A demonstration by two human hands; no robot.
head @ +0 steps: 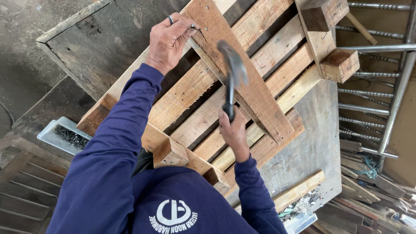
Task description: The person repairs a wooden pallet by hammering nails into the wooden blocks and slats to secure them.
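So the big thing here is the wooden pallet (242,86) lying on a grey worktable (312,143). It looks mostly built: a run of slats already sits across the stringers and blocks. One reddish board (242,65) lies diagonally across the slats, and that is the piece getting fastened, so by the look of it there's at least this board left to nail down.

The right hand (234,130) is closed tight round the black handle of a claw hammer (232,73), head raised and motion-blurred above the board. The left hand (171,37) pinches a nail (196,29) upright at the board's far end, fingers curled, a ring on one.

Packaging-wise: a pale rectangular tray of loose nails (65,136) sits at the left, beside the pallet's corner. The person's dark blue shirt carries a white round logo with lettering.
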